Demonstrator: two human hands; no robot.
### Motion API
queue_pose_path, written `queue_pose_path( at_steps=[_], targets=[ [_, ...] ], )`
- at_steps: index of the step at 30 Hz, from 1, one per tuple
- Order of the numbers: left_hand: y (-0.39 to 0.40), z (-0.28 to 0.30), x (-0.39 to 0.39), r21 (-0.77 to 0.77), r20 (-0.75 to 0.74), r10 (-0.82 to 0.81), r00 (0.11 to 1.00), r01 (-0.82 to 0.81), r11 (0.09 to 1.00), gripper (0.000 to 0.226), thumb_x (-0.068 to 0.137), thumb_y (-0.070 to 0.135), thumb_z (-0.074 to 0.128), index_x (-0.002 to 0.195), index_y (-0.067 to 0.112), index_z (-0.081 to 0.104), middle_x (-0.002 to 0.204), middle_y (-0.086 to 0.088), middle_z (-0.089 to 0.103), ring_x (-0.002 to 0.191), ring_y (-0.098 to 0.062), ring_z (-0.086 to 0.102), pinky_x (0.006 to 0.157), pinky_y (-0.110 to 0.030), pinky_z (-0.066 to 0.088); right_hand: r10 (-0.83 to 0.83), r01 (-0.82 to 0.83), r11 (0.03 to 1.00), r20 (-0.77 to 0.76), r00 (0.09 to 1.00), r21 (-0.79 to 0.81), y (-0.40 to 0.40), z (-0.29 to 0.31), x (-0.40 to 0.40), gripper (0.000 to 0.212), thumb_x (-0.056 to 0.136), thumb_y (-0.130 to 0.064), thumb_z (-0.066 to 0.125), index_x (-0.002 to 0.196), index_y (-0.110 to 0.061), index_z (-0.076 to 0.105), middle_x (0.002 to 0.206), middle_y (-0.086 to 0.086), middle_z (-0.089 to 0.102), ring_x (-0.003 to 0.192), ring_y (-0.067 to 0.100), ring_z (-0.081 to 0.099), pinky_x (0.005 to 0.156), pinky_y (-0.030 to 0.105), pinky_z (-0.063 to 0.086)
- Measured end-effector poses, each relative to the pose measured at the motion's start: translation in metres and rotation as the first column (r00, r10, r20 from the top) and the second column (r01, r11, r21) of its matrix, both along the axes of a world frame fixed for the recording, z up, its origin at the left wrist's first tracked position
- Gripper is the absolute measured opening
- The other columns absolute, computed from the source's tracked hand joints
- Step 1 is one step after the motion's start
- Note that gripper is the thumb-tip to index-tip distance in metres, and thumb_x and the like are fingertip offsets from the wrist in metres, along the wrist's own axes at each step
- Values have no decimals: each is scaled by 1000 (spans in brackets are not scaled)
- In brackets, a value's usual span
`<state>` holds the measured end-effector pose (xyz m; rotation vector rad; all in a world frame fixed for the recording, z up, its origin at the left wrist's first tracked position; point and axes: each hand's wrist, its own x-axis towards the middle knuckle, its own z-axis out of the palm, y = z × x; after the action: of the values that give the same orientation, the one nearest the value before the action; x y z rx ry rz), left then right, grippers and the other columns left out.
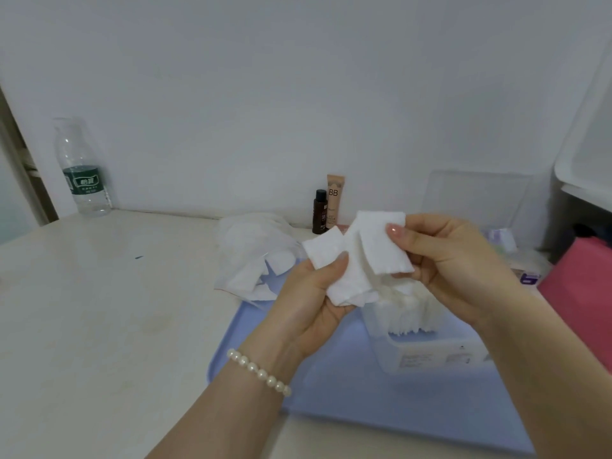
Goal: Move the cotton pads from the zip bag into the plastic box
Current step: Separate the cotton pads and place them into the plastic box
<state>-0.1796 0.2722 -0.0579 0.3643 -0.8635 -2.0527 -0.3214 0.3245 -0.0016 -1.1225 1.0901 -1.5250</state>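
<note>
Head view: a loose bunch of white cotton pads (359,260) is held above the plastic box (427,346), which serves as the landmark. The left hand (308,303) is curled under the bunch, its thumb pressed on one pad at the left edge; the right hand (453,263) pinches the upper right pad between thumb and fingers. Both grips are closed on the pads, and the bunch lies between the two hands, just above the box's far left corner. More pads are seen standing in a stack inside the box. The box stands on a blue tray (331,392) on the counter (116,309). Left of and behind the box, the zip bag (251,256) lies slumped on the counter with pads visible inside. Behind the box, by the wall, a small dark bottle (320,212) and a beige tube (334,200) stand side by side. Far to the left of the box a clear water bottle (81,170) stands upright.
</note>
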Motion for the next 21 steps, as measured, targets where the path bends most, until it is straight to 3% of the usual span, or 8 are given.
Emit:
queue_pose_path(
  at_steps=[5,7,10,16,19,21],
  targets=[
    [3,-1,-3,-98,34,-93,995,96,991,32,88,-3,46,117,1,58,116,-19,65,99,-28,66,82,-36,55,-47,50,999,-168,985,14,1,-5,7,23,61,-10,69,82,-1,68,73,11,73,65,19,70,57,26,58],
    [3,-1,-4,-86,26,-112,993,114,990,33,86,5,49,117,0,58,120,-22,62,104,-29,63,87,-36,52,-103,111,994,-268,958,15,1,-6,10,13,63,-3,74,74,-3,67,64,8,71,59,16,69,54,24,57],
    [2,-3,-5,-38,4,-138,990,138,990,36,95,18,41,125,0,53,128,-22,57,119,-32,55,95,-38,47,-129,144,989,-338,932,21,1,-6,12,13,67,4,75,69,-5,66,57,3,70,53,11,66,48,20,53],
    [0,-4,-6,104,-56,-143,988,148,984,54,98,41,28,128,3,51,127,-21,58,112,-30,60,89,-39,52,-193,208,978,-387,902,-2,-1,-11,17,16,65,4,78,68,-5,66,52,-3,67,47,6,63,44,18,50],
    [-1,-5,-7,96,-76,-158,985,165,982,60,95,51,24,118,6,57,113,-19,66,97,-27,68,84,-38,53,-226,237,971,-420,879,-28,-3,-14,18,19,65,1,79,64,-11,65,48,-7,64,44,1,60,43,14,47],
    [-1,-4,-5,56,-68,-161,985,165,985,70,90,60,25,120,6,57,115,-19,65,100,-26,66,89,-37,51,-245,250,967,-472,847,-53,-5,-16,18,21,65,-3,81,62,-16,65,49,-7,64,47,2,60,47,16,47]
  ],
)
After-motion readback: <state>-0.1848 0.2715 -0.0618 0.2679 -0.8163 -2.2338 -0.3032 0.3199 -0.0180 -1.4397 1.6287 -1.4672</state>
